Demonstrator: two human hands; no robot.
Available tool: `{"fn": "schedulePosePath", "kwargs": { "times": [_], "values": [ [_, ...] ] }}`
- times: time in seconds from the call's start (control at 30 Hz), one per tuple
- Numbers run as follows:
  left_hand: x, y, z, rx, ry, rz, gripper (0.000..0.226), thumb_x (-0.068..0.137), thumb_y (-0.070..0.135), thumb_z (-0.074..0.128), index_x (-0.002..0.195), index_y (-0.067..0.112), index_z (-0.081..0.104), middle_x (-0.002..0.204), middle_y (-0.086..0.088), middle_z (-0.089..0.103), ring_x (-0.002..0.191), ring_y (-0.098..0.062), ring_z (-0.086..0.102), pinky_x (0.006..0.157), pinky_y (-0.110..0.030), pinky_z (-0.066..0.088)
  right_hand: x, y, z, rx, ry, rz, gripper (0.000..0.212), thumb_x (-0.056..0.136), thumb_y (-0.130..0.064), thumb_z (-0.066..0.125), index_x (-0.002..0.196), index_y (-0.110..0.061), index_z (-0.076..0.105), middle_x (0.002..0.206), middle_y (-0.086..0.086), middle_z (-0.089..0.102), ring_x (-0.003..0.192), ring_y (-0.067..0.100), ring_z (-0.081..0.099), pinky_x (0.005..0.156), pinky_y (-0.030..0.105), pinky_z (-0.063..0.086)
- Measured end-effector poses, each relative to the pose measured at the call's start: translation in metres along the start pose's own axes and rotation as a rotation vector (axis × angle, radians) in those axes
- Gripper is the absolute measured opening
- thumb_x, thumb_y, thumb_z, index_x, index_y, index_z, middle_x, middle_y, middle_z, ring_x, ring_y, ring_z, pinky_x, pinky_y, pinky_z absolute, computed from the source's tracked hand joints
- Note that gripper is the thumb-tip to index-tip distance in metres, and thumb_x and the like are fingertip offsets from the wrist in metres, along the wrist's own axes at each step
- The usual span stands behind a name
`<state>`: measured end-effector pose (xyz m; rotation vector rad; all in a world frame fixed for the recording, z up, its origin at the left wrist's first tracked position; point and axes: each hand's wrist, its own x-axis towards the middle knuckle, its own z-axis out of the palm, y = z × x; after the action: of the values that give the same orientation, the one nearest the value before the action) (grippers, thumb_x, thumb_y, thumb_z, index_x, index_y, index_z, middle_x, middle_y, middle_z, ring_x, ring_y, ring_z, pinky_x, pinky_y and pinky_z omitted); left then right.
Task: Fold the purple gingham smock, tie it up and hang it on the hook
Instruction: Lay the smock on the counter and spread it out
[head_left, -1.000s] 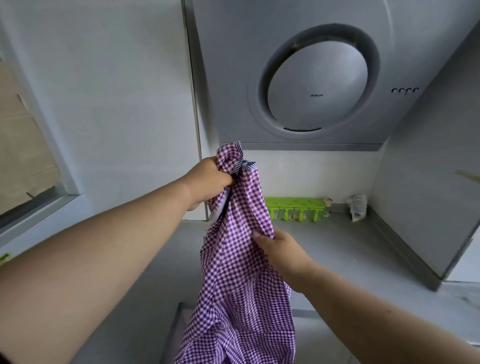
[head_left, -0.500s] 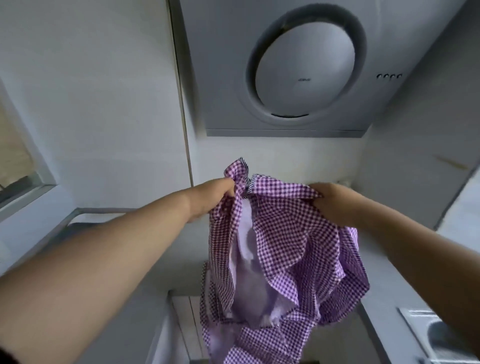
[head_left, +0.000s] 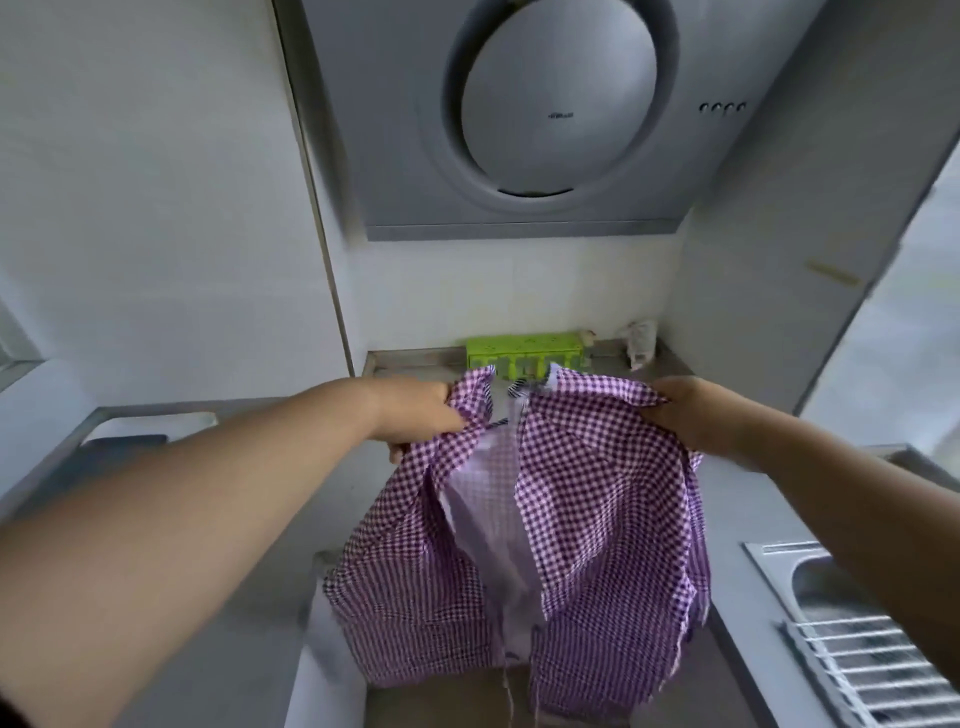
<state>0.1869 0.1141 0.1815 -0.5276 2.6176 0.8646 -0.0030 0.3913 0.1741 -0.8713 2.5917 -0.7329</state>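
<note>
A person's left hand grips one top corner of the purple gingham smock while the right hand pinches the other, holding the garment spread between them above the grey desk. The smock hangs downward from both hands, its pale lining facing the wearer, level with neither hand nearer. Folding would likely begin by bringing the two corners together; no hook is visible.

In front of me the grey tabletop carries a green rack at its far edge, with a crumpled white bag just to its right.
</note>
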Motion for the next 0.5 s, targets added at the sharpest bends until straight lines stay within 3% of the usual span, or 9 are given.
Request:
{"fn": "schedulePosePath", "kwargs": {
  "times": [0.07,0.13,0.17,0.27,0.37,0.43,0.5],
  "values": [
    [-0.006,0.007,0.007,0.068,-0.087,-0.038,0.026,0.102,0.024,0.045,0.119,0.010,0.060,0.098,-0.016,0.074,0.074,-0.024,0.071,0.060,-0.035,0.061,-0.001,0.006,0.003,-0.062,-0.022,0.032,0.026,0.101,-0.021,0.052,0.118,-0.021,0.072,0.111,0.004,0.072,0.100,0.024,0.068,0.101,0.047,0.053],
    [-0.005,0.007,0.013,0.175,-0.076,-0.030,0.025,0.099,0.025,0.049,0.117,0.011,0.060,0.104,-0.013,0.074,0.087,-0.029,0.076,0.074,-0.042,0.066,0.000,0.010,0.006,-0.091,-0.040,0.039,0.028,0.104,-0.023,0.046,0.116,-0.014,0.070,0.110,0.007,0.072,0.099,0.025,0.067,0.100,0.048,0.053],
    [-0.003,0.005,0.014,0.287,-0.040,-0.005,0.021,0.098,0.025,0.051,0.113,0.013,0.060,0.103,-0.010,0.072,0.092,-0.028,0.074,0.079,-0.044,0.065,0.001,0.013,0.008,-0.099,-0.049,0.032,0.029,0.106,-0.025,0.044,0.112,-0.013,0.069,0.106,0.006,0.071,0.097,0.024,0.067,0.099,0.046,0.054],
    [0.003,-0.002,0.016,0.524,0.095,0.038,0.009,0.096,0.018,0.051,0.101,0.021,0.058,0.094,-0.001,0.067,0.084,-0.020,0.068,0.071,-0.037,0.060,-0.001,0.024,0.012,-0.093,-0.075,0.015,0.030,0.109,-0.037,0.039,0.100,-0.022,0.063,0.097,-0.001,0.068,0.091,0.018,0.067,0.092,0.038,0.055],
    [0.006,-0.009,0.016,0.645,0.193,0.005,0.012,0.100,0.027,0.052,0.091,0.028,0.059,0.086,0.005,0.068,0.081,-0.016,0.066,0.076,-0.034,0.052,-0.005,0.040,0.009,-0.126,-0.138,-0.030,0.032,0.103,-0.051,0.049,0.095,-0.026,0.067,0.093,-0.004,0.073,0.085,0.013,0.070,0.080,0.032,0.056],
    [0.009,-0.014,0.020,0.606,0.280,-0.011,0.008,0.101,0.035,0.057,0.097,0.029,0.058,0.093,0.005,0.069,0.086,-0.015,0.065,0.080,-0.034,0.053,-0.006,0.055,0.009,-0.113,-0.239,-0.056,0.019,0.099,-0.047,0.060,0.098,-0.031,0.069,0.093,-0.008,0.075,0.086,0.010,0.072,0.080,0.030,0.057],
    [0.014,-0.017,0.031,0.349,0.333,-0.043,0.019,0.099,0.041,0.065,0.109,0.028,0.055,0.105,0.005,0.068,0.093,-0.014,0.065,0.083,-0.037,0.057,-0.007,0.071,0.011,-0.112,-0.336,-0.064,0.009,0.096,-0.035,0.066,0.103,-0.030,0.070,0.099,-0.009,0.075,0.093,0.010,0.071,0.086,0.032,0.056]
  ]
}}
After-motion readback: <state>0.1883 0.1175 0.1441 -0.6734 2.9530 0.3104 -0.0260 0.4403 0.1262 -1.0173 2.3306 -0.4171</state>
